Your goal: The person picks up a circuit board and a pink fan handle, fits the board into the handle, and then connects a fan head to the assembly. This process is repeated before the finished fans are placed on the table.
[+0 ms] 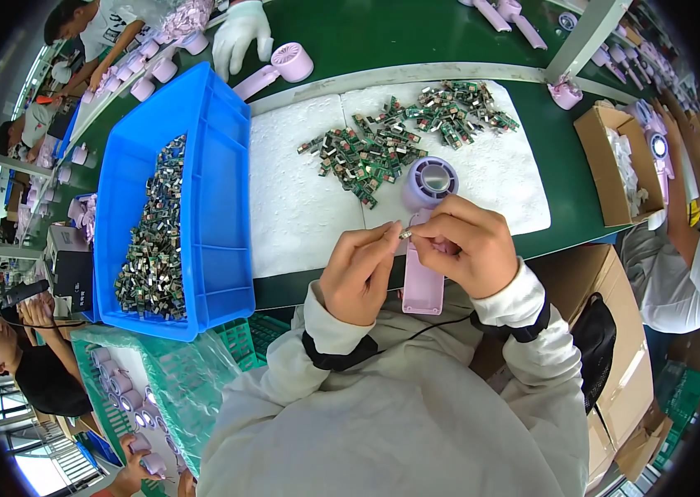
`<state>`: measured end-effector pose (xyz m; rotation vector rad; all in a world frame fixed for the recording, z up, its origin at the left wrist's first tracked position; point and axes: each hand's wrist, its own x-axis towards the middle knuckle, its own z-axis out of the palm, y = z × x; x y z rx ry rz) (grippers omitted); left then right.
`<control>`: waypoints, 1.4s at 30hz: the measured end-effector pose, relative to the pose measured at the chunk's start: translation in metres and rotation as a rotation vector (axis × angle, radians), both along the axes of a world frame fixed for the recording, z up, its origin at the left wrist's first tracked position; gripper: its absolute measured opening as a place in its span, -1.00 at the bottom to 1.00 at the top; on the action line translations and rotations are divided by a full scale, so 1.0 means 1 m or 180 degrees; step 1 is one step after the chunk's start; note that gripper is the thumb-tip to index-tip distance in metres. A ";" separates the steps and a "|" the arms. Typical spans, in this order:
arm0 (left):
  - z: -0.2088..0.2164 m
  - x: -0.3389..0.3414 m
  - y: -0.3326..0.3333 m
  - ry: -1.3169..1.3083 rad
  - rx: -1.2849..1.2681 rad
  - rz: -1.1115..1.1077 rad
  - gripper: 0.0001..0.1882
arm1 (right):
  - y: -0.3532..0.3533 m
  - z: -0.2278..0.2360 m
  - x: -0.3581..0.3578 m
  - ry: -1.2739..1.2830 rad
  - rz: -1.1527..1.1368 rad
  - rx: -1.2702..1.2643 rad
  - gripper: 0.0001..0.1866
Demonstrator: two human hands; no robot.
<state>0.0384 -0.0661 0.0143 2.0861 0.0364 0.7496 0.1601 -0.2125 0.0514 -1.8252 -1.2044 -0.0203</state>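
Observation:
A lilac handheld fan [423, 284] lies at the table's front edge, its round head [431, 180] pointing away from me and its hollow handle toward me. Over the handle, my left hand [359, 272] pinches a small circuit board [404, 235] between thumb and forefinger. My right hand [467, 247] is closed at the same spot, its fingertips meeting the board and what looks like a thin wire from the fan. Its palm side covers part of the handle. Just beyond the fan head, a loose heap of small green circuit boards [370, 153] is spread on white foam sheets [296, 211].
A blue bin [221, 190] with many circuit boards stands at my left. Another lilac fan [290, 63] lies across the metal rail, near a co-worker's gloved hand [240, 37]. A cardboard box [606, 166] sits at the right. Below left is a crate of fan heads [122, 389].

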 end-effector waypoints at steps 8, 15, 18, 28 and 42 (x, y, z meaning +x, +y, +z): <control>-0.011 0.003 -0.014 -0.0403 0.0509 0.0377 -0.58 | 0.011 -0.010 -0.027 0.0603 -0.0751 0.0259 -0.85; 0.024 0.006 0.008 -0.0138 0.0106 -0.0102 -0.59 | 0.009 0.011 -0.012 0.0502 -0.0685 0.0037 -0.91; 0.050 0.018 0.034 -0.0022 0.0147 0.0391 -0.59 | -0.003 0.022 0.005 0.0319 -0.0562 -0.0185 -0.92; -0.007 0.054 0.086 0.0329 0.1611 0.1642 -0.56 | -0.003 0.066 0.104 0.1834 -0.0364 -0.0363 -0.79; -0.010 0.004 0.051 0.0028 0.0264 0.1192 -0.65 | 0.221 -0.019 0.385 -0.0351 -0.1323 -0.1266 -0.77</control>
